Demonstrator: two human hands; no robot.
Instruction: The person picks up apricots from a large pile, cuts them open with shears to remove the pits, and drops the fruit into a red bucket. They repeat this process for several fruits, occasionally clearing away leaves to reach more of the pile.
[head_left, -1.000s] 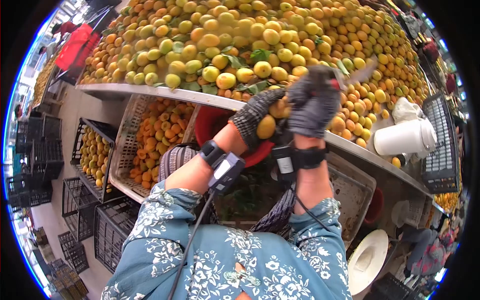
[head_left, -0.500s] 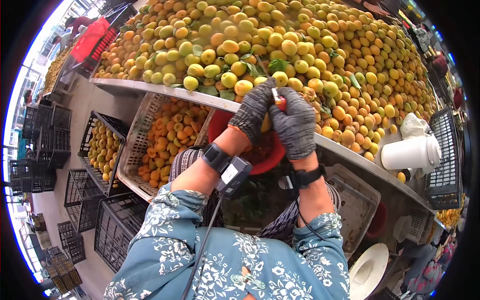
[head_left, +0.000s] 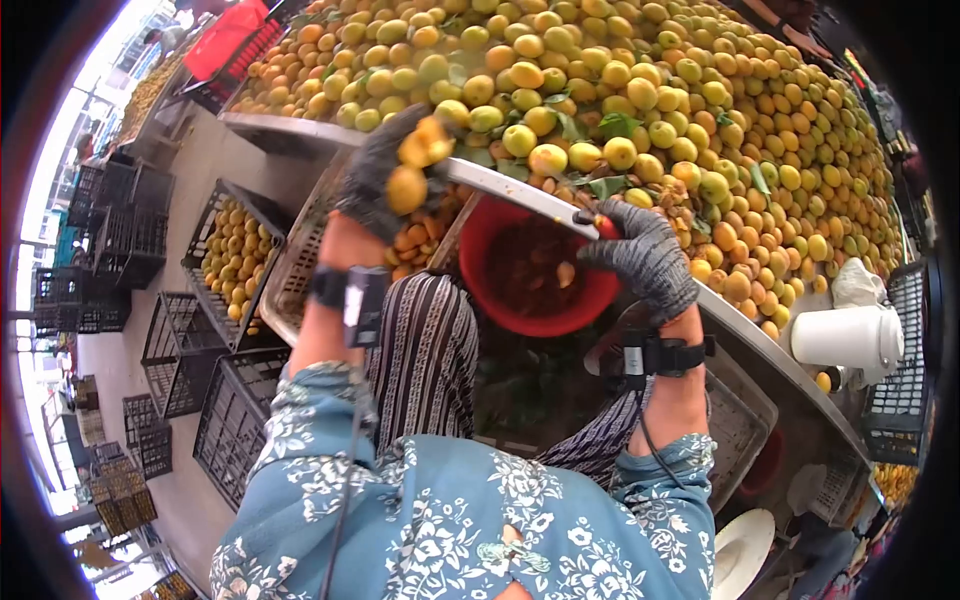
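Note:
My left hand (head_left: 385, 175), in a dark grey knit glove, is raised over the crate of orange fruit pieces (head_left: 418, 240), beside the table edge. An opened yellow-orange fruit (head_left: 424, 145) is at its fingers, with another orange piece (head_left: 406, 189) just below. My right hand (head_left: 640, 250), gloved in grey, grips a small tool with a red handle (head_left: 606, 227) at the metal table edge (head_left: 520, 195). Below and between my hands is a red bowl (head_left: 480, 245) with brown scraps and a pit inside. A heap of yellow-green and orange fruit (head_left: 640, 95) covers the table.
Black crates (head_left: 240, 430) stand on the floor at the left, one holding fruit (head_left: 235, 255). A red crate (head_left: 225, 45) is at the upper left. On the right are a white container (head_left: 845, 337), a black crate (head_left: 893, 360) and a pale tray (head_left: 740, 420).
My hands, together above the red bowl before, have moved apart. The left went left over the crate with the opened fruit; the right moved slightly right and down with the tool.

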